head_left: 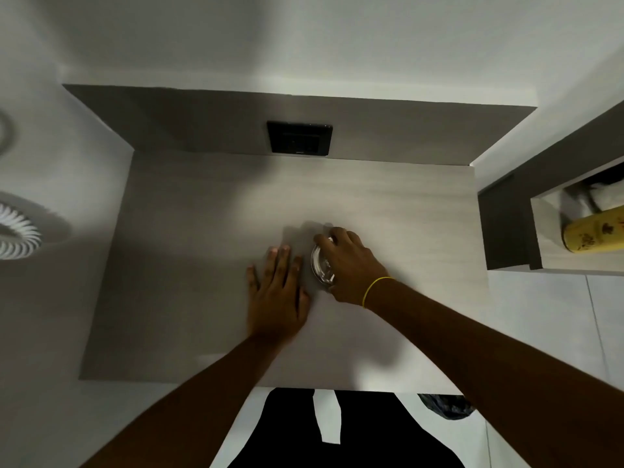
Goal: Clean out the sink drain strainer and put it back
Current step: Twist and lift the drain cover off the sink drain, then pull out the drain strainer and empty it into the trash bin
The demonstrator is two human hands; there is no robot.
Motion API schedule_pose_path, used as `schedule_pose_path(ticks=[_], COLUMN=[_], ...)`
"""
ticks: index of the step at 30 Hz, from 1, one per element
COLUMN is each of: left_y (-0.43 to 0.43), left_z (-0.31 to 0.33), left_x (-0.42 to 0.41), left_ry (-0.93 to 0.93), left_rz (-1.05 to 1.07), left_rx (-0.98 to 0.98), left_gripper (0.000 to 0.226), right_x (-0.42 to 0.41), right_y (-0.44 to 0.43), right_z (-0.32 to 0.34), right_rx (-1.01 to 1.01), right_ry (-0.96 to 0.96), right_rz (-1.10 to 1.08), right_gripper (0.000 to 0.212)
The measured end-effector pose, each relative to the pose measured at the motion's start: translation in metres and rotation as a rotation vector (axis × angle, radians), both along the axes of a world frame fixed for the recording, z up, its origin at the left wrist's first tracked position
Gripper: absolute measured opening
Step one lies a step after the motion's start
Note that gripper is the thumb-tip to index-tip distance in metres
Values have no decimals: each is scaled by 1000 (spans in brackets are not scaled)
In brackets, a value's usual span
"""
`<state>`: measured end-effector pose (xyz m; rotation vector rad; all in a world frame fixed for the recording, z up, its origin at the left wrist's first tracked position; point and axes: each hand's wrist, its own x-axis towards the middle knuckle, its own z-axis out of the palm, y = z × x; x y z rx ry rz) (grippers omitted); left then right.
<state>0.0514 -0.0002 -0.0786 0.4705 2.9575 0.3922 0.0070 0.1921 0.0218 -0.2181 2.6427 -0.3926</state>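
Far to the left of both hands, a white ribbed round object (15,233) shows partly at the picture's edge; what it is cannot be told. The grey counter (202,265) spreads under both hands, with a raised back wall beyond them that carries a black switch plate (300,138), set beyond the fingertips of both hands.

The left hand (277,295) lies palm down on the counter, its fingers straight and close together, holding nothing. Just to its right, nearly touching its fingers, is the drain strainer (320,265), a round shiny metal piece seen tilted on its edge.

The right hand (351,268) is curled over the strainer from the right side, fingers wrapped around its far rim and thumb at the near rim, so it grips the piece. Whether the strainer touches the counter cannot be told. A yellow band (374,288) circles the right wrist.

Well to the right of the right hand, a dark-framed niche (506,224) holds a yellow can (594,231) lying on its side.
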Motion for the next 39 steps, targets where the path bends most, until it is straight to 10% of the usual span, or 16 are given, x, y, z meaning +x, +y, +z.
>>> schedule_pose_path(ticks=[23, 29, 35, 39], left_y=[0, -3, -3, -4], left_z=[0, -6, -6, -6], left_x=[0, 0, 0, 1], left_ry=[20, 48, 57, 63], left_rz=[14, 5, -8, -7], left_rx=[-8, 0, -46, -27], left_gripper=[68, 70, 69, 67], right_x=[-22, -8, 35, 42], right_y=[98, 97, 39, 7], right_z=[-26, -30, -29, -37], right_rx=[47, 37, -201, -325], right_ry=[107, 102, 426, 253], right_rz=[-231, -264, -609, -788], right_gripper=[112, 100, 35, 45])
